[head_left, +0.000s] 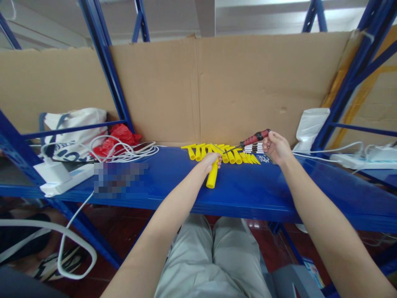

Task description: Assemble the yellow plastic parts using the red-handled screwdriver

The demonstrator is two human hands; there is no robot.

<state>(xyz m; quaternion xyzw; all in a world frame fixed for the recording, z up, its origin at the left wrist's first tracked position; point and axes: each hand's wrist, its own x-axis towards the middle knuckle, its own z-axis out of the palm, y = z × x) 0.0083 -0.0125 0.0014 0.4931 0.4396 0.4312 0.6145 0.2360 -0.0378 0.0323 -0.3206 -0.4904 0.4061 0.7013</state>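
Observation:
My left hand (214, 162) is closed around a yellow tube-shaped handle (211, 180), whose wide round end points toward me; its far part is hidden by my fingers. In my right hand (277, 146) the fingers pinch the butt of a red and black screwdriver (256, 138). Its thin shaft slants down to the left, and the tip is close to my left hand; whether it touches the yellow piece I cannot tell. Behind my hands stands a row of similar yellow handles (237, 157). Small flat yellow pieces (251, 159) lie at the row's right end.
White strips with dark marks (252, 148) and small silvery bits (263, 158) lie near my right hand. A white pouch (311, 129) leans at the right post. White cables (133, 153), a red plastic bag (119, 138) and a power strip (66, 181) sit left on the blue shelf (173, 188).

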